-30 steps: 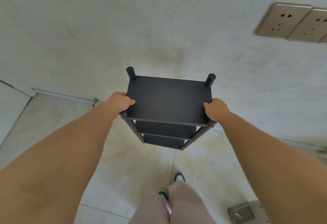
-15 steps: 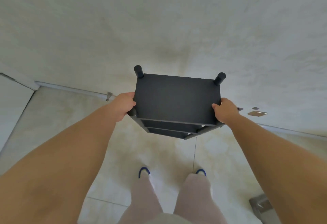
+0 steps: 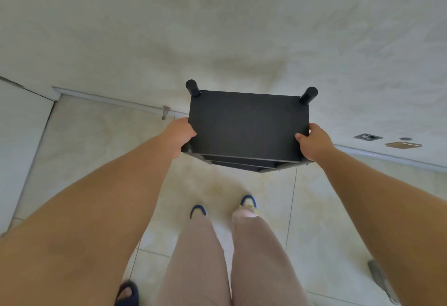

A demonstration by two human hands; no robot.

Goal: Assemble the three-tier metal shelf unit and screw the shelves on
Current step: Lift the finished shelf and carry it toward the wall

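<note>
The black three-tier metal shelf unit stands upright close to the wall, seen from above. Its top shelf faces me, with two round post ends sticking up at the far corners. Edges of the two lower shelves show below the near edge. My left hand grips the near left corner, fingers curled round the post there. My right hand grips the near right corner in the same way. The feet of the unit are hidden under it.
A pale wall rises right behind the unit, with a skirting strip along the tiled floor. Wall sockets lie to the right. My legs and blue-toed shoes stand just before the unit. A grey object lies at bottom right.
The view has tipped downward, so the unit looks steeper from above and the lower shelves are more hidden. My feet have shifted on the floor. Both hands keep their grip on the near corners.
</note>
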